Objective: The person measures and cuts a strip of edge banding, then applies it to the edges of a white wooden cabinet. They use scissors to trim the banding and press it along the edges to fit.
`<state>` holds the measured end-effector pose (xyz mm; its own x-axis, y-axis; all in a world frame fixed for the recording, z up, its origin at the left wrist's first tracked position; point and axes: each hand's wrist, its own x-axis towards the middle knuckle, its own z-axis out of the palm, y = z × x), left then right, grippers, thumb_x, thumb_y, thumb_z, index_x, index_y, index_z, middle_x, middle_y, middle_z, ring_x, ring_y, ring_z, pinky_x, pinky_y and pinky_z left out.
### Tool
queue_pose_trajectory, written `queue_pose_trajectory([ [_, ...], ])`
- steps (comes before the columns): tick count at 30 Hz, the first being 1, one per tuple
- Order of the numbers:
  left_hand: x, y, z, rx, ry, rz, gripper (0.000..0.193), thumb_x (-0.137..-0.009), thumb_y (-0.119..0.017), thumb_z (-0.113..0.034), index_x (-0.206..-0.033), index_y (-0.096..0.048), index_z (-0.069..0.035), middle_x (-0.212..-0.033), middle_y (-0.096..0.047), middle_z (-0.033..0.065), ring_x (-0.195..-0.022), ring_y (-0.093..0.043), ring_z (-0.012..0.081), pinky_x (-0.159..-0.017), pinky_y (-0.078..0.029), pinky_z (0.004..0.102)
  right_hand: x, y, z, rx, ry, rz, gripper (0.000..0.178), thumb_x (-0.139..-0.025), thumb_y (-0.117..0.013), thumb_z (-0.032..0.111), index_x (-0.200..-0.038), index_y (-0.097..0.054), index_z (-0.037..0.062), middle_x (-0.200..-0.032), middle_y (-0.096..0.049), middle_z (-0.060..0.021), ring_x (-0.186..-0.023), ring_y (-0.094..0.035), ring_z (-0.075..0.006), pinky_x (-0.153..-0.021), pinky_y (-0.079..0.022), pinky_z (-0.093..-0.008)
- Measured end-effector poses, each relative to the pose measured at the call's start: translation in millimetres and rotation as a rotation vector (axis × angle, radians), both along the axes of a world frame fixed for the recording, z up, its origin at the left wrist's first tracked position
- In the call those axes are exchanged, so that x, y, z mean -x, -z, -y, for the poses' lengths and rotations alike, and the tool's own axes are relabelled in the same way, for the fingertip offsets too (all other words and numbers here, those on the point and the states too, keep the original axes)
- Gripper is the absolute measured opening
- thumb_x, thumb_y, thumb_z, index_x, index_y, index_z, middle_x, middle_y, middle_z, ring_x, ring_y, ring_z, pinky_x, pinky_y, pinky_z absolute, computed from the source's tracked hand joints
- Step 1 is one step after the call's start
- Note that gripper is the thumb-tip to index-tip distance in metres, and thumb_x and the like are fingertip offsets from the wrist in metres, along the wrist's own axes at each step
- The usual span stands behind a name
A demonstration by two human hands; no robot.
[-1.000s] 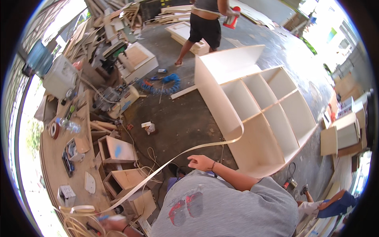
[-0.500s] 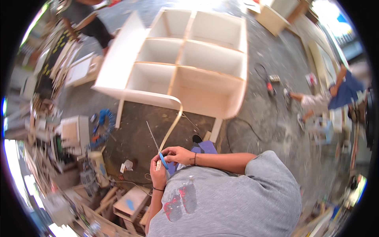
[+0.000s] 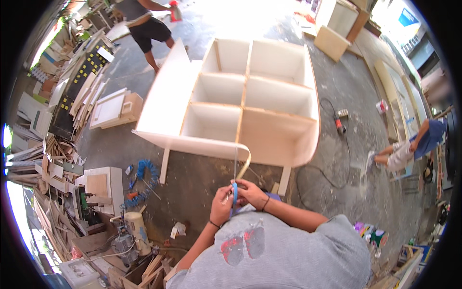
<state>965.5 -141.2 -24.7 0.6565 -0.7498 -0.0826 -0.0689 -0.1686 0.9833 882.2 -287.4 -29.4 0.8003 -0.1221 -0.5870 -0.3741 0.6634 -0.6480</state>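
Note:
Close together in front of my chest, both hands are closed. My left hand (image 3: 221, 205) grips near the end of a narrow pale edging strip, which is mostly hidden by the fingers. My right hand (image 3: 251, 193) has its fingers around a long thin-bladed tool (image 3: 235, 191) with a blue handle; its exact kind is unclear. The blade points away from me, towards the cabinet. From the front edge of the white cabinet (image 3: 192, 144), the edging strip (image 3: 245, 166) curls round and down to my hands. The cabinet lies on the floor with its several compartments facing up.
A red power tool (image 3: 340, 126) and its black cable lie right of the cabinet. At left are a coiled blue hose (image 3: 146, 172), a compressor (image 3: 126, 241) and wood offcuts. One person (image 3: 147, 31) stands at the far left; another (image 3: 406, 147) is at the right.
My view has shifted, so the cabinet sits lower and further right. My hands have drawn closer together, and the thin blade has swung from slanting left to nearly straight ahead.

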Motion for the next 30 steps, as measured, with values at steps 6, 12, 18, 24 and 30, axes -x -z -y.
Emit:
queue_pose_trajectory([
  [6, -39, 6, -5, -0.014, 0.144, -0.055, 0.027, -0.089, -0.058, -0.008, -0.114, -0.062, 0.0, -0.11, -0.055, 0.0094, -0.105, -0.056, 0.0199, -0.091, -0.045, 0.0306, -25, 8, -8, -0.088, 0.107, -0.085, 0.031, -0.092, -0.064, 0.024, -0.12, -0.055, 0.0109, -0.101, -0.062, -0.0008, -0.082, -0.063, -0.0104, -0.066, -0.053, -0.0244],
  [12, -54, 24, 24, 0.0, 0.065, -0.271, 0.032, -0.097, -0.054, -0.021, -0.12, -0.055, 0.001, -0.1, -0.063, 0.0054, -0.093, -0.058, 0.014, -0.088, -0.046, 0.0277, -34, 23, 15, -0.006, 0.242, -0.022, 0.035, -0.089, -0.067, 0.014, -0.12, -0.053, 0.0081, -0.101, -0.062, -0.0045, -0.087, -0.065, -0.0146, -0.074, -0.055, -0.0292],
  [18, -71, 89, 22, -0.187, -0.084, -0.661, 0.032, -0.098, -0.048, -0.029, -0.112, -0.06, -0.002, -0.09, -0.06, 0.0018, -0.082, -0.055, 0.0103, -0.077, -0.046, 0.0245, -40, 62, 55, -0.145, 0.389, -0.007, 0.038, -0.089, -0.064, 0.005, -0.124, -0.05, 0.0069, -0.097, -0.064, -0.011, -0.086, -0.067, -0.0222, -0.076, -0.057, -0.0355],
  [24, -54, 222, 18, -0.479, -0.084, -0.615, 0.035, -0.089, -0.057, -0.017, -0.12, -0.056, 0.0, -0.093, -0.06, 0.0049, -0.079, -0.056, 0.0101, -0.074, -0.047, 0.0251, -42, 153, 77, -0.343, 0.48, -0.089, 0.046, -0.09, -0.065, 0.01, -0.133, -0.047, 0.012, -0.093, -0.061, -0.0074, -0.079, -0.063, -0.019, -0.07, -0.055, -0.0332],
  [30, -35, 343, 70, -0.538, 0.049, -0.185, 0.067, -0.083, -0.068, -0.032, -0.136, -0.043, 0.0, -0.118, -0.054, 0.0237, -0.111, -0.054, 0.0349, -0.096, -0.042, 0.0395, -29, 224, 68, -0.268, 0.255, 0.038, 0.076, -0.08, -0.076, 0.037, -0.139, -0.038, 0.0082, -0.109, -0.055, -0.0066, -0.104, -0.059, -0.0214, -0.095, -0.045, -0.0327],
])
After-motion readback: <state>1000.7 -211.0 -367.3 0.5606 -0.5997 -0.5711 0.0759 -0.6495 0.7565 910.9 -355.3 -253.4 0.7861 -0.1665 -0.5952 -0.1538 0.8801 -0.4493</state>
